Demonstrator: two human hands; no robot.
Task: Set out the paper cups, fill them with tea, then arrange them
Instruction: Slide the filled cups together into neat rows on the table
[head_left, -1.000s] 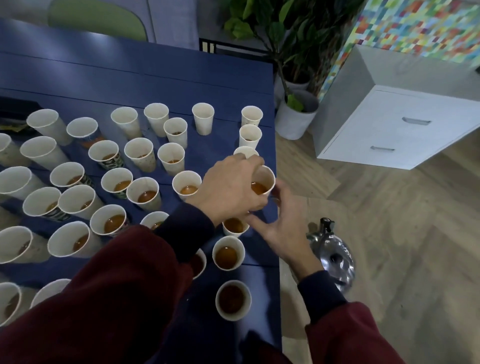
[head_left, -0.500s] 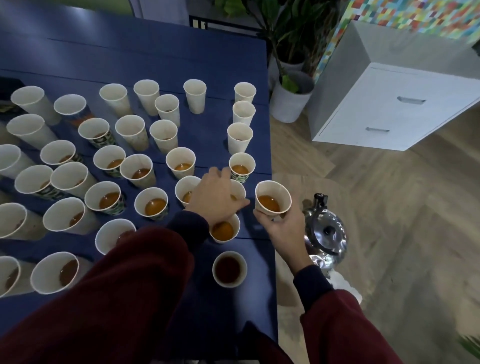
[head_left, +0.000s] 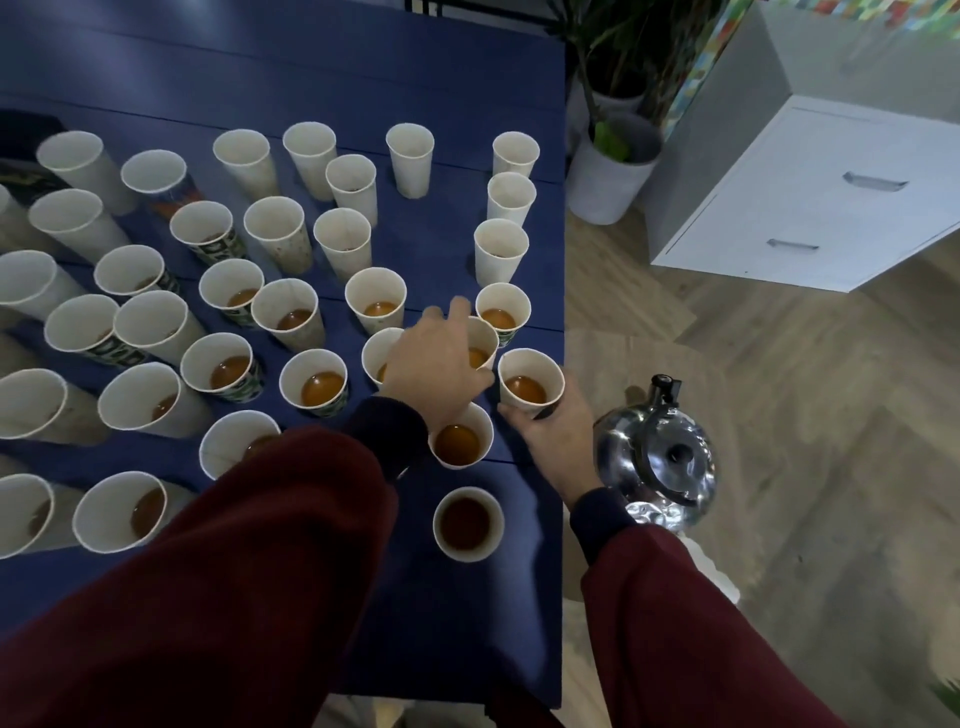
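At centre right, my right hand (head_left: 557, 440) grips a tea-filled cup (head_left: 531, 385); my left hand (head_left: 436, 370) covers a neighbouring cup (head_left: 484, 340), grip unclear.

- Dark blue plank table (head_left: 311, 62), dim-ish light overall
- Light wood floor (head_left: 831, 415), herringbone pattern
- White two-drawer cabinet (head_left: 810, 208) off to the right
- Leafy plant in a white pot (head_left: 608, 176) beside the table's far corner
- Multicoloured mosaic panel (head_left: 696, 67) behind it

one head-worn view, steeply down and forward, close above the paper cups (head_left: 410, 156)
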